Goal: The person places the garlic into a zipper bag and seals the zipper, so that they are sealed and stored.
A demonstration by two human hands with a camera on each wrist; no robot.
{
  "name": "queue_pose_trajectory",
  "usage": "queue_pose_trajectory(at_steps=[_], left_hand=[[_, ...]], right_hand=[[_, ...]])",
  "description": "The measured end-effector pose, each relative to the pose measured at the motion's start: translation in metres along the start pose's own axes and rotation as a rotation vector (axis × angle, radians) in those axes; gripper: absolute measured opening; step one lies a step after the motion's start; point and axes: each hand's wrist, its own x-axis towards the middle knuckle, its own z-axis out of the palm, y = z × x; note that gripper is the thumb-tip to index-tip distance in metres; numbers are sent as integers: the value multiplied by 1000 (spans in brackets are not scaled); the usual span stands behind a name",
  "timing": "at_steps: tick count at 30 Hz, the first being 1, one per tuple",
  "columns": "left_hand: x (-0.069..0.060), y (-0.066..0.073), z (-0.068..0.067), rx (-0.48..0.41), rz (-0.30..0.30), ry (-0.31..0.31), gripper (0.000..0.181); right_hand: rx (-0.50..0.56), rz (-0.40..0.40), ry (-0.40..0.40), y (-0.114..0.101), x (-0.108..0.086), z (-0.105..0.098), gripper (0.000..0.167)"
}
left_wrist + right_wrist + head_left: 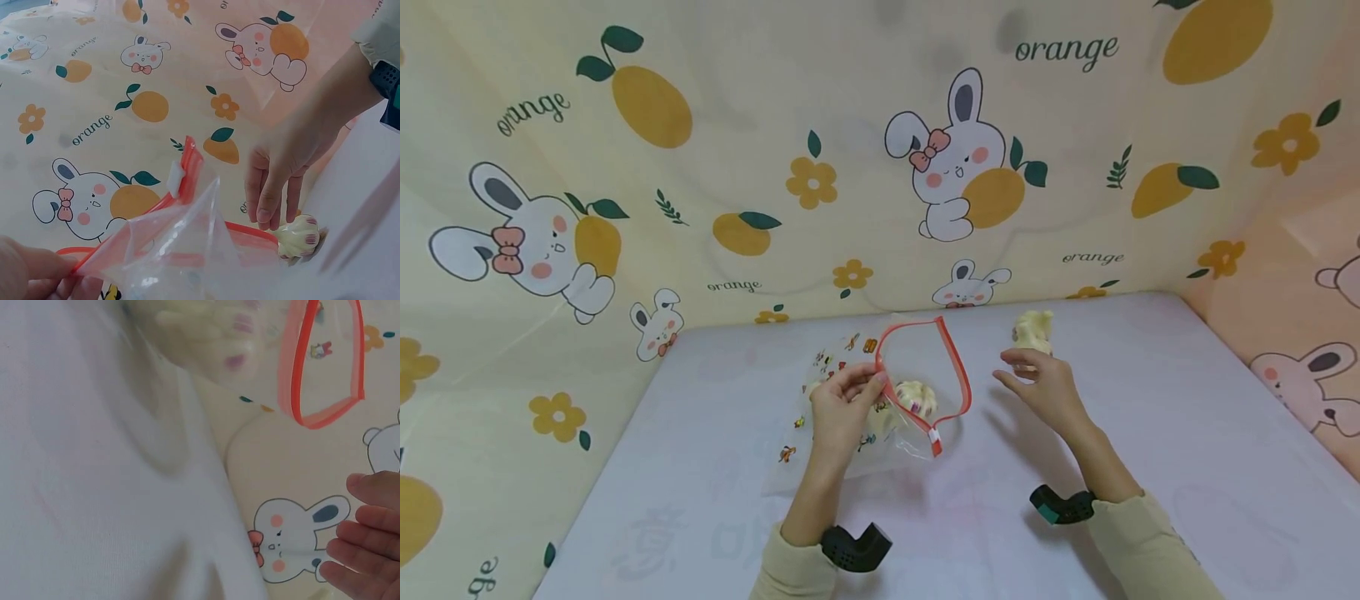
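Head view — clear bag (880, 454) runs left to right, red rim (957, 360) rightward, left hand (844, 408) pinching it, right hand (1047, 390) wide.

Place: a small booth draped in printed sheeting; home or studio, you cannot tell. Before you: one cream backdrop (752, 75), patterned with rabbits (951, 218), oranges (651, 107), flowers (827, 177) and the word "orange" (1067, 52). To your right: one pinker side panel (1303, 275), likewise printed. Below: one pale tabletop (700, 475). On your wrists: two black cameras (856, 550), marking a recording set-up.
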Motion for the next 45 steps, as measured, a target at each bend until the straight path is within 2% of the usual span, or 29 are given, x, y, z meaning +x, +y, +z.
queue_pose_trajectory(at_steps=[6, 18, 29, 39, 45], left_hand=[[-1, 0, 0, 12, 22, 0, 21], [0, 0, 1, 4, -9, -5, 22], [0, -1, 0, 5, 4, -5, 21], [0, -1, 0, 3, 6, 3, 20], [1, -2, 0, 2, -7, -3, 21]], right_hand=[[20, 27, 12, 6, 1, -1, 27], [-29, 85, 35, 21, 6, -6, 30], [-33, 127, 62, 30, 8, -10, 32], [-47, 77, 143, 40, 12, -11, 33], [-54, 103, 154, 47, 15, -12, 33]])
